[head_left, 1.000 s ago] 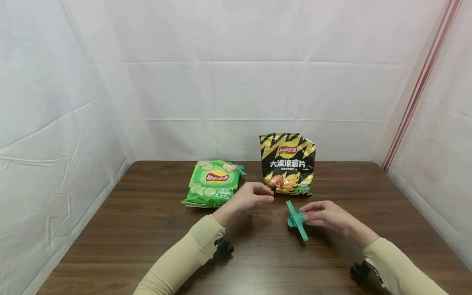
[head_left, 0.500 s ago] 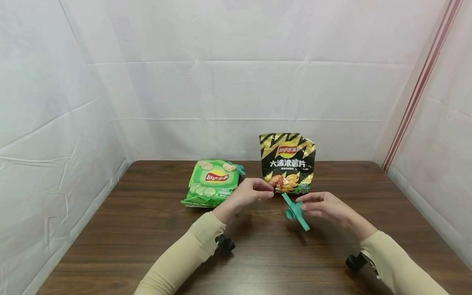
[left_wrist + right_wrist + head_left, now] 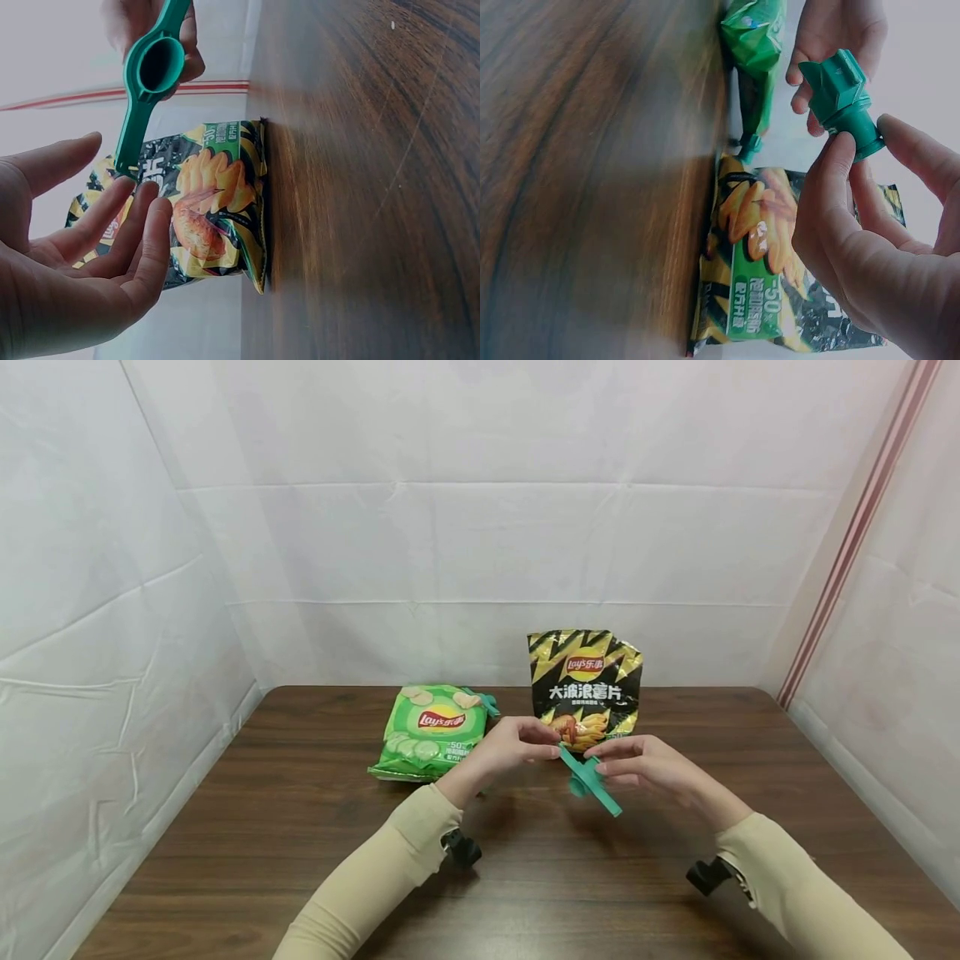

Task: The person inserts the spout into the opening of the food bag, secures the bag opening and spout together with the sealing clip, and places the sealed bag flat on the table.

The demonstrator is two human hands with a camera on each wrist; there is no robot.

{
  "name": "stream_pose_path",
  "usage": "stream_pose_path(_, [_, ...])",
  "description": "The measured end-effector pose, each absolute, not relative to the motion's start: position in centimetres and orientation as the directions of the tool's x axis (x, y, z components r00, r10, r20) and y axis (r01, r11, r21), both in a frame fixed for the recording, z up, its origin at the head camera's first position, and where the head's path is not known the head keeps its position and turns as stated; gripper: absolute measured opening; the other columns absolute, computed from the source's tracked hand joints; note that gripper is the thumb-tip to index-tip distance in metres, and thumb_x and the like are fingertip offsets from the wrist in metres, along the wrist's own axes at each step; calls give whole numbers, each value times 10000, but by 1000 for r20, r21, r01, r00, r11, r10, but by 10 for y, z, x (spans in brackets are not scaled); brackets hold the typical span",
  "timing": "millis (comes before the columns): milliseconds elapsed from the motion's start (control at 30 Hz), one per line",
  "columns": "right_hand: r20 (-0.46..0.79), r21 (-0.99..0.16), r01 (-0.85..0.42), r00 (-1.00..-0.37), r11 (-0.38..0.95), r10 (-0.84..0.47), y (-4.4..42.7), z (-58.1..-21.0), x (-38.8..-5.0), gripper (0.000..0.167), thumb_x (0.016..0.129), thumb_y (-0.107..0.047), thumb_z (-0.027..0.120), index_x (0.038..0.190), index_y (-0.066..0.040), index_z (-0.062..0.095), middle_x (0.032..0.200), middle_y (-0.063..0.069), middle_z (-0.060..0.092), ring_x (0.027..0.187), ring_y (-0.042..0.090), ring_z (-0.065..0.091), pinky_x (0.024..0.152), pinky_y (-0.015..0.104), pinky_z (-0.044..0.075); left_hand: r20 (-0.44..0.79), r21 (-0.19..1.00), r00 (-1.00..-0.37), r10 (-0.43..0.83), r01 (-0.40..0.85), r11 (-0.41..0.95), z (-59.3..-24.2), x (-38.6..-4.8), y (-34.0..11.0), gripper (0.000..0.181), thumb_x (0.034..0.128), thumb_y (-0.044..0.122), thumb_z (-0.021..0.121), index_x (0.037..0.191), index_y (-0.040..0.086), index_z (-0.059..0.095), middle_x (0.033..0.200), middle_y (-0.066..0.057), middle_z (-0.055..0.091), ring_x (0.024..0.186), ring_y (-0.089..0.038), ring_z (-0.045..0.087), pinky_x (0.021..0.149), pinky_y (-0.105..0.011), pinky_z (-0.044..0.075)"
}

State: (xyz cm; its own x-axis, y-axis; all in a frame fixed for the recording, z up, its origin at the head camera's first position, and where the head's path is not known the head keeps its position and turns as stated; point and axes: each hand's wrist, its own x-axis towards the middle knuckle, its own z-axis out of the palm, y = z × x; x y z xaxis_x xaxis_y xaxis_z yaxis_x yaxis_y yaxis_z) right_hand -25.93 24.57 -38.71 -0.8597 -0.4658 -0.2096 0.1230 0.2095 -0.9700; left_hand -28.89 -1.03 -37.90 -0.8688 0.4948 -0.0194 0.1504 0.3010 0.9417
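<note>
My right hand [image 3: 660,768] pinches a teal bag clip with a round spout [image 3: 588,779] between thumb and fingers, holding it above the table. In the right wrist view the fingers grip the spout end of the clip [image 3: 841,94]. My left hand [image 3: 506,750] hovers by the clip's far end, thumb apart from the loosely bent fingers. A fingertip lies at or very near the clip's tip in the left wrist view; contact is hard to tell. Behind both hands stands a black and yellow Lay's chip bag [image 3: 585,681], its bottom partly covered.
A green Lay's chip bag [image 3: 431,735] lies left of the black one, partly behind the left hand. Another teal clip [image 3: 490,704] shows at its upper right corner. White cloth [image 3: 480,543] hangs behind the brown wooden table [image 3: 300,827].
My right hand has carried the clip left and away from me, toward the left hand. The left hand has shifted slightly forward. Both bags stay where they were.
</note>
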Motion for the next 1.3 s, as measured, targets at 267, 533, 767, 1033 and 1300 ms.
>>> stream_pose_path(267, [-189, -974, 97, -845, 205, -500, 238, -380, -260, 486, 887, -178, 674, 1275, 75, 527, 1134, 69, 654, 1046, 147, 643, 938, 356, 494, -12, 930, -849, 528, 185, 319, -380, -289, -11, 287, 854, 190, 715, 1090, 30, 682, 976, -98, 687, 801, -118, 599, 842, -483, 513])
stream_pose_path(533, [-191, -970, 90, -854, 224, -484, 235, -378, -259, 474, 883, -194, 681, 1265, 52, 548, 1123, 67, 664, 1041, 152, 644, 932, 333, 500, -52, 938, -847, 528, 141, 317, -383, -290, -13, 184, 835, 180, 737, 958, 61, 670, 926, -74, 696, 792, -122, 625, 832, -489, 522])
stream_pose_path(767, [-176, -976, 92, -868, 198, -465, 234, -380, -258, 470, 887, -207, 677, 1275, 28, 552, 1154, 81, 655, 1047, 172, 646, 927, 348, 503, -48, 946, -852, 521, 129, 297, -381, -287, -15, 165, 829, 167, 742, 923, 51, 670, 896, -86, 703, 793, -155, 652, 815, -482, 533])
stream_pose_path(1033, [-121, -988, 72, -913, 140, -389, 227, -383, -256, 478, 903, -213, 658, 1304, 11, 525, 1190, 51, 601, 1031, 116, 638, 880, 293, 522, -20, 958, -877, 480, 121, 260, -376, -282, -17, 165, 830, 136, 738, 927, 19, 675, 860, -102, 709, 918, -381, 651, 754, -401, 559])
stream_pose_path(1300, [-33, -959, -31, -975, 281, -220, 218, -394, -253, 477, 856, -368, 698, 1236, -94, 606, 1129, 46, 642, 962, 137, 623, 817, 311, 512, -13, 980, -905, 426, 74, 187, -373, -279, -21, 155, 823, 99, 738, 922, 3, 669, 822, -107, 704, 877, -372, 652, 840, -510, 517])
